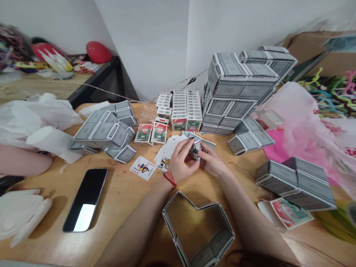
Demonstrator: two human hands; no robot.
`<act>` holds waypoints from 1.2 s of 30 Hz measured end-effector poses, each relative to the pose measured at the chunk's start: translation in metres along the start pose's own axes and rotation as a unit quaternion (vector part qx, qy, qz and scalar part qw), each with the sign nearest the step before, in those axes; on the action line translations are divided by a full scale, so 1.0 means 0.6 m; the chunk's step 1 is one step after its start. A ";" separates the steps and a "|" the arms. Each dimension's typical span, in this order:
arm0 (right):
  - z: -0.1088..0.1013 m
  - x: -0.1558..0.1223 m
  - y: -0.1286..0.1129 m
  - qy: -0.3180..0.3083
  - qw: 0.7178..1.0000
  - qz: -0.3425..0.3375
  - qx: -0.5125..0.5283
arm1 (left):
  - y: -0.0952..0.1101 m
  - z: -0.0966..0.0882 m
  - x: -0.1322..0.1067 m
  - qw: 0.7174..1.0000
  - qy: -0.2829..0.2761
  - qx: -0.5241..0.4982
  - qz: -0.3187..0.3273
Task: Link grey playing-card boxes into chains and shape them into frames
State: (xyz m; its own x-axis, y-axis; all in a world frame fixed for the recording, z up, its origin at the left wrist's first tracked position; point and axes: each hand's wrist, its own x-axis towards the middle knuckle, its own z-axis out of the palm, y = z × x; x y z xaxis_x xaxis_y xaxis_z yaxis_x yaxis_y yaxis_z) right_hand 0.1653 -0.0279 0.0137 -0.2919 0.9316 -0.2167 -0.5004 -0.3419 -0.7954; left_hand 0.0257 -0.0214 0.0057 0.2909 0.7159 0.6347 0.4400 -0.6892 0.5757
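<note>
My left hand (183,159) and my right hand (211,158) meet over the middle of the table, fingers closed around a grey-backed playing card (197,146), perhaps more than one. Fingers partly hide it, so its exact shape is unclear. Beneath and behind the hands lie a fan of loose white-faced cards (170,146) and some grey-backed cards (207,141). A joker card (142,168) rests face up to the left of my left hand. Between my forearms stands an open heart-shaped frame (182,243) made of cards.
Card boxes (179,122) stand in rows at the back. A tall stack of folded-card heart shapes (230,92) rises behind right, with more card shapes (102,129) at left and right (297,181). A phone (86,200) lies left, near a white roll (52,141).
</note>
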 end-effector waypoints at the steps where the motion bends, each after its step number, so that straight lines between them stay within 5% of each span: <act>1: 0.001 0.000 0.000 0.001 1.000 -0.004 0.002 | 0.000 -0.001 0.001 1.000 -0.008 -0.005 0.003; 16: 0.018 0.002 0.009 -0.013 0.999 0.032 0.027 | -0.010 0.011 -0.005 0.994 -0.078 0.066 -0.025; 25: 0.013 0.007 0.026 -0.025 0.999 0.007 -0.028 | -0.008 0.014 -0.005 0.999 -0.010 0.012 -0.036; 36: 0.026 0.003 0.020 0.011 0.999 -0.038 -0.021 | -0.010 0.011 -0.002 0.999 -0.009 -0.042 -0.013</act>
State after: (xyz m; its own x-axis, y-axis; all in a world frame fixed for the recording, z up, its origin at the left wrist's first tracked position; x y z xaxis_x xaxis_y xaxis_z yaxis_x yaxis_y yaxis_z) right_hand 0.1462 -0.0322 0.0126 -0.2369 0.9571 -0.1670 -0.4854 -0.2655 -0.8330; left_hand 0.0283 -0.0172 -0.0018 0.2971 0.7344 0.6102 0.3747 -0.6774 0.6330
